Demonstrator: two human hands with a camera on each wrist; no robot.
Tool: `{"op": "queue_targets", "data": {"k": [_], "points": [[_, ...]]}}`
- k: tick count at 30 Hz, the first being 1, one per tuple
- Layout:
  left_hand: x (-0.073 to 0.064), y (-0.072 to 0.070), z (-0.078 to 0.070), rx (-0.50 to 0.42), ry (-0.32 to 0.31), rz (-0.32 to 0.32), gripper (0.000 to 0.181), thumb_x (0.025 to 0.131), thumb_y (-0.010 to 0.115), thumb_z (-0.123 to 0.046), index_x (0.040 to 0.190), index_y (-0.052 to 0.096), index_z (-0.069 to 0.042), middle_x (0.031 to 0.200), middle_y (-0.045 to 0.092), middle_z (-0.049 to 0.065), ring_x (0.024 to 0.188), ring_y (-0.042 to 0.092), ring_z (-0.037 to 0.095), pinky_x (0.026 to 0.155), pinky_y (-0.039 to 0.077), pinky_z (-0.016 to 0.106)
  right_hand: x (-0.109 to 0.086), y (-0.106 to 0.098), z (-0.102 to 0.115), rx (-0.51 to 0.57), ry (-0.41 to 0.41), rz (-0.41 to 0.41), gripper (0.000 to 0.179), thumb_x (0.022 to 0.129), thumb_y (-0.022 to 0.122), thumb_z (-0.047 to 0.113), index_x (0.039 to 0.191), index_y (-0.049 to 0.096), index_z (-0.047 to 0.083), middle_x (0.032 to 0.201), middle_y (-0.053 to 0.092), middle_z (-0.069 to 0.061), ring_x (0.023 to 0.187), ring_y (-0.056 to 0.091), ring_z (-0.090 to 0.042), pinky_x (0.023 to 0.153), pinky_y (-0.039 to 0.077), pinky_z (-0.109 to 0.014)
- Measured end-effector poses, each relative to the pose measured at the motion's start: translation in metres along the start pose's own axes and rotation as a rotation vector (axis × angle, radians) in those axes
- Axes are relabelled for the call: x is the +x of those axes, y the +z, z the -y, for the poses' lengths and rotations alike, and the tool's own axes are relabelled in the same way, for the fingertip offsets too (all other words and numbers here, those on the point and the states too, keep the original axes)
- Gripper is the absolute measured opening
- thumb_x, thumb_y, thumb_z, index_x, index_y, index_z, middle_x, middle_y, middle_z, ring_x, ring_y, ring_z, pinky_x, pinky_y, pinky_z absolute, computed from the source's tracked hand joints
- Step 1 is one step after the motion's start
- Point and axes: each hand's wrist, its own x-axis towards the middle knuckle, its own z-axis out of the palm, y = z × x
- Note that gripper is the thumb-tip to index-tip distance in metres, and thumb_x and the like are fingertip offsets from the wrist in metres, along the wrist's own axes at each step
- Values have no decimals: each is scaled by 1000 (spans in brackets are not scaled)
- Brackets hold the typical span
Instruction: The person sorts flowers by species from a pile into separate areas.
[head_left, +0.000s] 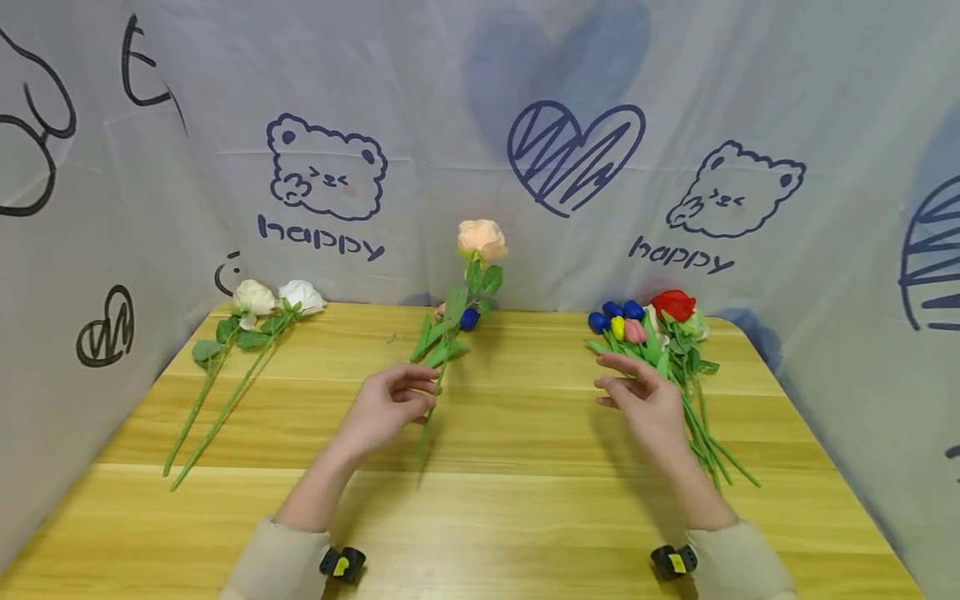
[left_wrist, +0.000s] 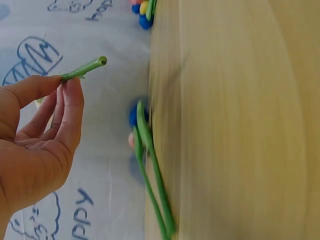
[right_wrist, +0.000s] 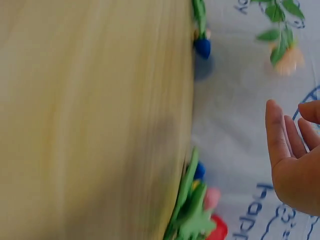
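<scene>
Cream fabric sleeves (head_left: 279,565) lead to the left hand (head_left: 390,407) pinching a round, green-stemmed peach rose (head_left: 482,239), the right hand (head_left: 643,404) loosely unclasped

Item one: I read "happy" (head_left: 321,237) in dark blue lettering on the white cloth backdrop (head_left: 442,100), beneath the left bear drawing (head_left: 326,171). Item two: a second "happy" (head_left: 681,255), same cloth, beneath the right bear drawing (head_left: 738,192). Item three: a black mark (head_left: 141,60) like an "E", upper left cloth. In both wrist views I see turned fragments of "happy".
</scene>
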Motion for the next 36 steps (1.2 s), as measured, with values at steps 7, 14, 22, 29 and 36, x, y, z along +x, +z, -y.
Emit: {"op": "queue_targets", "data": {"k": [7, 14, 22, 29, 36], "points": [[-14, -41, 4, 115, -16, -53, 39, 98, 65, 1, 137, 60, 5, 124, 67, 26, 108, 68, 42, 81, 63, 44, -4, -48, -12, -131, -21, -45, 34, 101, 66, 3, 134, 64, -6, 115, 72, 14, 93, 71, -5, 79, 63, -27], [-35, -86, 9, 230, -40, -99, 39, 100, 64, -2, 138, 59, 6, 123, 67, 24, 101, 69, 26, 78, 63, 33, -8, -99, -25, -453, 56, -63, 39, 103, 68, 24, 135, 66, 2, 122, 68, 13, 91, 62, 12, 72, 56, -15], [-58, -138, 19, 379, -85, -139, 43, 102, 63, -6, 142, 54, 7, 127, 64, 25, 96, 67, 7, 77, 63, 32, -15, -130, -34, -668, 130, 66, 44, 104, 66, 27, 139, 63, 2, 137, 64, -24, 98, 64, 0, 71, 57, -20], [-71, -188, 26, 457, -94, -188, 45, 104, 61, -8, 143, 51, 12, 126, 64, 26, 90, 63, -8, 73, 62, 30, -15, -139, -38, -715, 164, 123, 47, 103, 68, 28, 140, 62, -2, 134, 65, -25, 110, 68, -39, 69, 57, -24], [-76, -231, 37, 540, -100, -195, 43, 106, 59, -9, 141, 50, 15, 124, 64, 31, 86, 65, -5, 68, 61, 30, -12, -143, -42, -747, 205, 152, 48, 100, 72, 28, 137, 64, -1, 129, 68, -25, 105, 71, -35, 69, 58, -29]]}}
